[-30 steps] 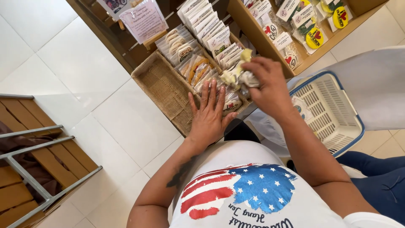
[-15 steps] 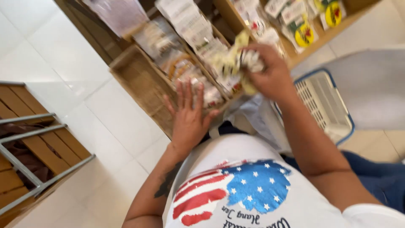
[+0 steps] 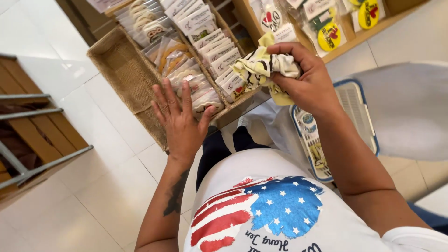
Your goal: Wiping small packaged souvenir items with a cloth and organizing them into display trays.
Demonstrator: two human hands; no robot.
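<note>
While right fingers (image 3: 298,60) clutch crumpled cloth (image 3: 261,67), left fingers (image 3: 175,100) splay — packets (image 3: 205,44) fill basket (image 3: 123,70).

The left hand (image 3: 181,122) lies flat, fingers spread, on clear packets (image 3: 196,84) in a woven basket (image 3: 122,70). The right hand (image 3: 305,79) grips a crumpled yellow-and-black cloth (image 3: 259,67) above the shelf edge (image 3: 359,39), a blue-rimmed basket (image 3: 359,116) beside it.

Pale yellow, black-striped cloth (image 3: 261,70)

My right hand (image 3: 310,79) hides much of the yellow cloth (image 3: 261,70); the basket (image 3: 354,109) is partly hidden by my forearm, lower right.
</note>
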